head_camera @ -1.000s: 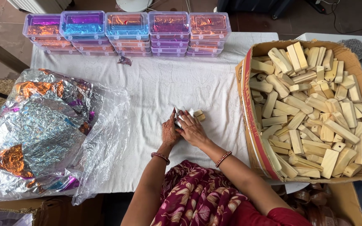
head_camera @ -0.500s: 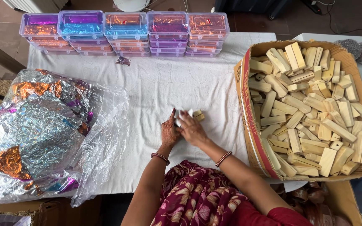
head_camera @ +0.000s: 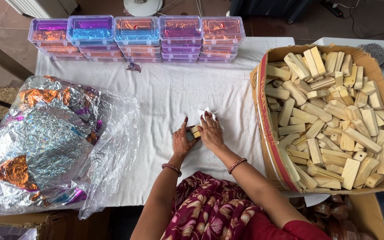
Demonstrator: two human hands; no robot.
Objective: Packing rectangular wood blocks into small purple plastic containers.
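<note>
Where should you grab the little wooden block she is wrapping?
Probably by its two long sides, coming straight down from above. The wooden block lies flat on the white cloth, squeezed between the left hand and right hand, with white paper bunched at its far end. Only the top and near end look open, so a grip from above seems best.

Small pale wood block lies flat between my hands, mostly covered. White crinkled paper pokes out beyond my right fingertips.
</note>
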